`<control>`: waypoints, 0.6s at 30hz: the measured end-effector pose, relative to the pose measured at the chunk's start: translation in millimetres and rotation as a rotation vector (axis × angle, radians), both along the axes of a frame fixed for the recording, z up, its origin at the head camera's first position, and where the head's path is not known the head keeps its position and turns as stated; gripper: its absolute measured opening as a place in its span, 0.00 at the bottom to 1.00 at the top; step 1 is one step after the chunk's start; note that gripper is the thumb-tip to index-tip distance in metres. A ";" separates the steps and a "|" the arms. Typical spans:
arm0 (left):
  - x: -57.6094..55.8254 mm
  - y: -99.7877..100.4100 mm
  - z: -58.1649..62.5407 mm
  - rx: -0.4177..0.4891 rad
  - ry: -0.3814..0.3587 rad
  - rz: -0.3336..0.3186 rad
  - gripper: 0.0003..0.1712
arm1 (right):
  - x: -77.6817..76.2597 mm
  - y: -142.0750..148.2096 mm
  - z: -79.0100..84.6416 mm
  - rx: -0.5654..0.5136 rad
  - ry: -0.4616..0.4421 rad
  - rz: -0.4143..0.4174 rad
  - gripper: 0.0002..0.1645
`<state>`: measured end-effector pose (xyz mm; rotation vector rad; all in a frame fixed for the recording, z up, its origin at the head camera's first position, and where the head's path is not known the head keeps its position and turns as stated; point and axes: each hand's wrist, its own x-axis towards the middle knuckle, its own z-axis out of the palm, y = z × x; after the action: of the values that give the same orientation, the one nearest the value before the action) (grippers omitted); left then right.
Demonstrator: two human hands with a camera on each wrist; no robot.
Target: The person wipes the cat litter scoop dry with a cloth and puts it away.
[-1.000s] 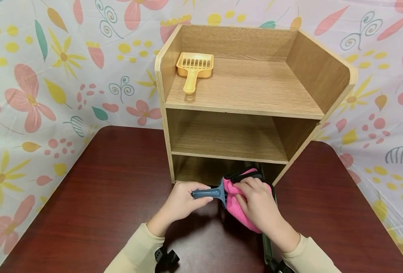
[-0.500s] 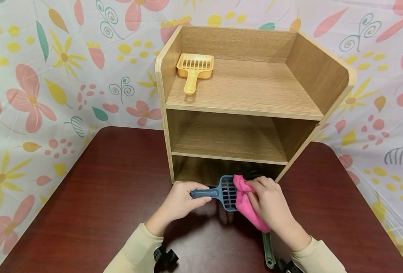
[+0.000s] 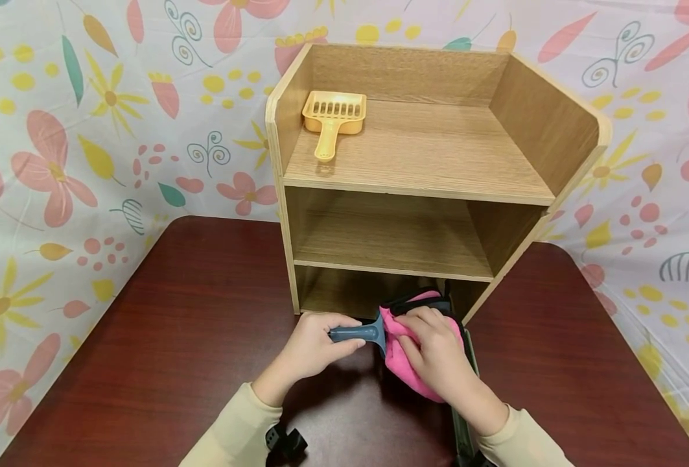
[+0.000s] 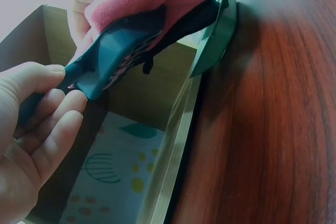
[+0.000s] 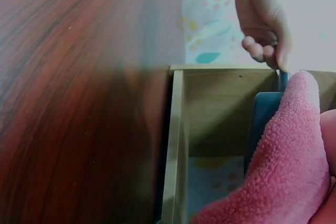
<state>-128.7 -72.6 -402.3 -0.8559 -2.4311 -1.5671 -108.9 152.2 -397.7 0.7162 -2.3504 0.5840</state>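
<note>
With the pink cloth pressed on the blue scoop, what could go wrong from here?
The pink cloth might snag in the slotted blue scoop. The scoop may twist under pressure, since the left hand grips only its handle. The right hand could bump the green tool close by.

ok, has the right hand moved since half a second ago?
Yes: in the head view, the right hand has shifted left relative to the wooden shelf unit, toward the blue scoop's handle.
</note>
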 end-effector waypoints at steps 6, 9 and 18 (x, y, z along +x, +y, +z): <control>-0.5 -2.1 1.8 -0.001 0.008 0.008 0.11 | -0.2 1.9 2.0 0.089 0.042 -0.056 0.10; -0.6 -3.5 3.7 -0.001 0.006 0.011 0.11 | -2.0 7.7 1.6 0.112 0.064 -0.077 0.09; -2.6 -5.6 3.4 0.000 -0.028 0.000 0.10 | -5.7 26.5 1.2 0.097 0.091 -0.094 0.08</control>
<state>-131.3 -78.2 -398.9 -0.8399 -2.4506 -1.5894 -114.6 178.7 -396.5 0.6578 -2.3255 0.3906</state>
